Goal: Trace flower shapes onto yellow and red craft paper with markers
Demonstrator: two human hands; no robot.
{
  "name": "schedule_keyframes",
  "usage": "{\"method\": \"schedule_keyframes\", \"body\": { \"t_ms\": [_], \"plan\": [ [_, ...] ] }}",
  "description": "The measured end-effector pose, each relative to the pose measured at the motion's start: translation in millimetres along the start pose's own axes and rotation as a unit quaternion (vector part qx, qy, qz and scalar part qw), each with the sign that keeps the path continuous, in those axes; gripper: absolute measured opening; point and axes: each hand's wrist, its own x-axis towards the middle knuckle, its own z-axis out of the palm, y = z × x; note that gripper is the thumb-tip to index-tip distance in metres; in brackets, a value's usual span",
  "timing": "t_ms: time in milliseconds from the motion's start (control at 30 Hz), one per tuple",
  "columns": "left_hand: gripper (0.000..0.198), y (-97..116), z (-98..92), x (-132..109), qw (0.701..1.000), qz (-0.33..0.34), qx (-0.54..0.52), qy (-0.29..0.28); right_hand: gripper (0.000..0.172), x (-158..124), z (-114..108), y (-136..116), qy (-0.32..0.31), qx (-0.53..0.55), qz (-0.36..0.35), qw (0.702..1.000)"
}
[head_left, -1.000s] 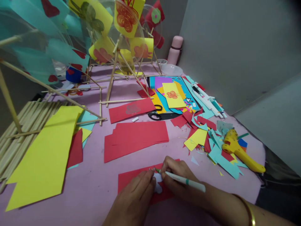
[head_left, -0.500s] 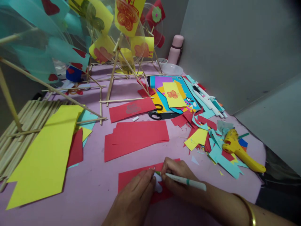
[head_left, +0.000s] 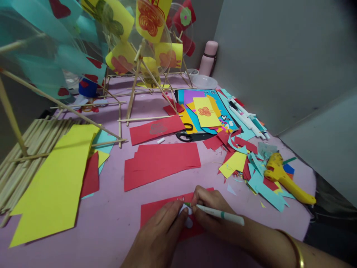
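In front of me a red paper strip (head_left: 147, 214) lies on the table with a small white paper cutout (head_left: 189, 222) on top. My left hand (head_left: 161, 232) holds the cutout down against the strip, fingertips and thumb on it; its full outline is hidden. A white marker pen (head_left: 223, 215) with a green band is gripped in my right hand (head_left: 209, 208). Its green tip touches the cutout's upper edge, close to my left fingertips. Beyond the hands lie stacked red strips (head_left: 164, 162), and past those a red strip (head_left: 157, 130) bearing a dark drawn shape.
At right are a yellow glue gun (head_left: 287, 180), paper scraps (head_left: 232, 163) and several markers (head_left: 247, 119). Black-handled scissors (head_left: 184, 137) lie mid-table. Yellow paper (head_left: 55, 186) and wooden sticks (head_left: 16, 167) are left. Stick frames (head_left: 134, 91) with paper-decorated wheels and a pink flask (head_left: 208, 58) stand behind.
My left thumb has shifted slightly on the cutout. The pen tip stays near its upper edge, and both hands keep almost the same place.
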Motion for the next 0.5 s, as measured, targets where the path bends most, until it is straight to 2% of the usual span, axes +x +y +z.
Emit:
{"method": "schedule_keyframes", "body": {
  "t_ms": [300,500],
  "plan": [
    [0.032,5.5,-4.8,4.8,0.997,-0.044,-0.060,-0.018,0.010,-1.1,-0.5,1.8,0.007,-0.013,-0.022,1.000],
    [0.037,-0.1,0.5,0.1,0.996,-0.050,-0.070,-0.027,0.009,-0.5,-1.9,0.0,-0.001,-0.016,-0.012,1.000]
  ]
}}
